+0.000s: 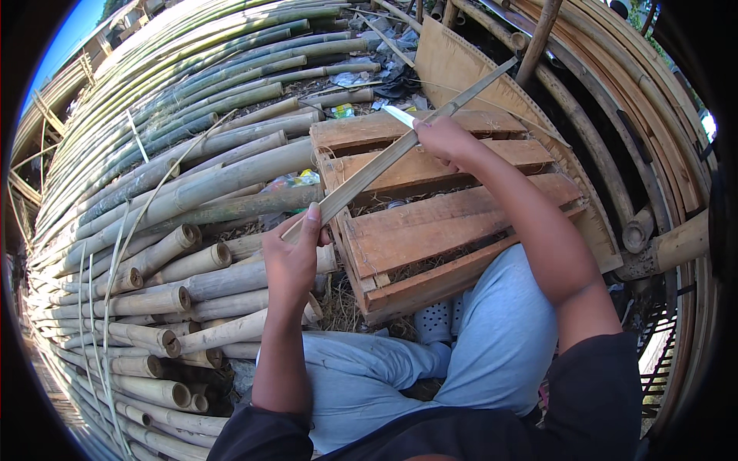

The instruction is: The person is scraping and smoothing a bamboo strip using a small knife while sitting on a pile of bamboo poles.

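A long, flat split bamboo strip (367,174) runs slantwise over a wooden crate (430,223), from near left to far right. My left hand (296,247) grips the strip's near end, thumb laid on top. Toward the middle of the strip, my right hand (446,143) is closed round the handle of a knife (399,116). Its pale blade points up and to the left, against or just beside the strip; which one I cannot tell. The knife's handle is hidden in my fingers. Past my right hand, the strip's far end reaches over a tan board.
Stacked bamboo poles (231,196) fill the left side, with thin bamboo slivers (115,269) lying across them. A curved tan board (492,73) stands behind the crate. Long planks and poles (615,100) line the right. Plastic litter (357,77) lies beyond the crate. My bent legs (492,338) are close to it.
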`<action>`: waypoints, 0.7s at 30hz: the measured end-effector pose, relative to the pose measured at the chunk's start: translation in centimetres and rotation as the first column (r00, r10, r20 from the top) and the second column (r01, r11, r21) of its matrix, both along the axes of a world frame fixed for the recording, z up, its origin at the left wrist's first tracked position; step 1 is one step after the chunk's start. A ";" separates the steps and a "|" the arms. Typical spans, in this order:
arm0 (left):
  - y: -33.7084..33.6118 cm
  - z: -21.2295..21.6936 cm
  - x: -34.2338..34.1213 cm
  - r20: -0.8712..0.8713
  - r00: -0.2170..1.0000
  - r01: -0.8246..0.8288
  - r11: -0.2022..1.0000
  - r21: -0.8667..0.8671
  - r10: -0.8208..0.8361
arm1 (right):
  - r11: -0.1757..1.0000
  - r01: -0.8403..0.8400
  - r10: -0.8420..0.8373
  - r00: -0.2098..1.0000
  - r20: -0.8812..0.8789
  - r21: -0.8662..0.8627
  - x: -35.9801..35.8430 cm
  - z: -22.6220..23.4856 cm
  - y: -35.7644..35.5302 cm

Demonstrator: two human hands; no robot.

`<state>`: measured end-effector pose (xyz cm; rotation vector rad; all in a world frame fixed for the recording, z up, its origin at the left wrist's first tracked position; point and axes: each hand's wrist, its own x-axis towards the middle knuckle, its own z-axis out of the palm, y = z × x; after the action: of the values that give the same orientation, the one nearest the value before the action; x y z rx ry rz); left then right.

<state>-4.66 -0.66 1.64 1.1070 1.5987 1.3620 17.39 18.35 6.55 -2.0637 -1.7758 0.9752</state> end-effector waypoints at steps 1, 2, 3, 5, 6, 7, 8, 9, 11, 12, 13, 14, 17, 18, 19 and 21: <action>0.0 0.0 -0.1 -0.017 1.000 -0.002 1.000 0.010 0.002 | 1.000 -0.006 0.006 1.000 -0.002 0.004 -0.9 -0.2 -1.0; -0.1 0.1 -0.2 -0.012 1.000 -0.002 1.000 0.008 0.002 | 0.995 -0.084 0.084 0.996 -0.004 0.048 -1.5 -0.8 -1.7; -0.3 0.6 -0.4 -0.013 1.000 -0.008 1.000 0.000 0.008 | 0.983 -0.161 0.162 0.987 -0.003 0.091 -1.7 -1.2 -1.9; -0.4 0.9 -0.5 -0.019 1.000 -0.006 1.000 0.000 0.006 | 0.995 -0.092 0.093 0.996 -0.018 0.045 -0.8 -0.5 -0.9; 0.0 0.3 -0.3 0.005 1.000 -0.012 1.000 0.016 0.012 | 0.999 -0.031 0.031 0.999 -0.033 -0.007 -0.1 0.0 0.2; 0.2 0.1 -0.1 0.030 0.999 -0.020 0.999 0.030 0.019 | 0.998 0.027 -0.029 0.999 -0.043 -0.060 0.6 0.5 1.0; 0.2 0.2 -0.1 0.031 0.999 -0.024 0.999 0.029 0.023 | 0.994 0.045 -0.051 0.997 -0.064 -0.097 1.1 0.6 1.4; 0.1 0.3 -0.1 0.003 1.000 -0.004 0.999 0.034 0.004 | 0.994 0.041 -0.047 0.997 -0.063 -0.098 1.0 -0.4 1.0; -0.1 0.5 -0.4 -0.023 1.000 0.003 0.999 0.038 -0.002 | 0.994 -0.098 0.100 0.995 -0.023 0.052 -1.6 -0.1 -2.7; -0.2 0.7 -0.5 -0.004 1.000 -0.009 0.999 0.048 0.010 | 0.929 -0.296 0.277 0.954 0.115 0.220 -1.6 -0.9 -2.5; -0.4 0.7 -0.5 0.015 1.000 -0.019 0.998 0.056 0.018 | 0.931 -0.294 0.275 0.955 0.115 0.218 -1.3 -0.5 -2.1; -0.3 0.8 -0.5 0.016 1.000 -0.010 0.998 0.058 0.010 | 0.983 -0.179 0.180 0.982 -0.054 0.027 -0.7 0.5 -1.3; -0.2 1.0 -0.2 -0.010 1.000 0.027 0.997 0.066 -0.027 | 0.993 -0.038 0.025 0.993 -0.119 -0.112 0.7 1.3 0.3; -0.2 1.0 0.2 -0.002 0.999 0.037 0.998 0.056 -0.037 | 0.997 -0.003 -0.006 0.994 -0.108 -0.081 0.7 0.8 0.1; -0.2 1.2 0.3 0.004 0.999 0.048 0.998 0.048 -0.048 | 0.998 0.032 -0.037 0.994 -0.099 -0.047 0.6 0.7 -0.4; -0.7 1.3 -0.2 -0.016 1.000 -0.001 0.999 0.041 0.001 | 0.997 -0.047 0.044 0.997 -0.057 -0.056 -1.8 1.5 -2.7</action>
<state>-4.91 -1.37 2.96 1.1436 1.5892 1.3952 15.61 15.63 8.05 -2.0163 -1.7944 1.0980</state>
